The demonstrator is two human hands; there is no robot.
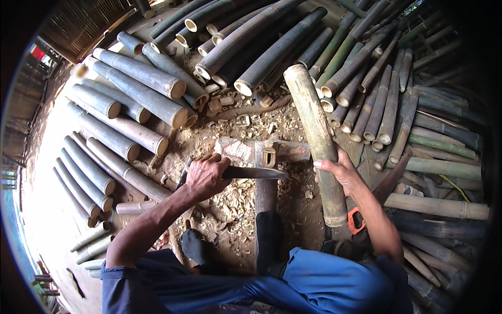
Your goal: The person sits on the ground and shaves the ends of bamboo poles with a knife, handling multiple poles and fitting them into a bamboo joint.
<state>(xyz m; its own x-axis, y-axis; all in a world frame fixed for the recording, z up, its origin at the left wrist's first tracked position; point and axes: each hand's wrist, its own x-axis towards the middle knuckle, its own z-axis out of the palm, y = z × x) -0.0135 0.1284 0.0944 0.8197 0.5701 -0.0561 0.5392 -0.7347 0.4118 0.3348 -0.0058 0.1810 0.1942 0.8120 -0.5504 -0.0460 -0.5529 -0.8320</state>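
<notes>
So we've got our L hand curled tight round a knife, blade pointing R across a dark beam; can't tell if they touch. Our R hand is clasped round a thick bamboo tube, thumb across the front, held tilted w/ its far end leaning L. Pale chips scattered below btw, & more bamboo poles stacked all round.
</notes>
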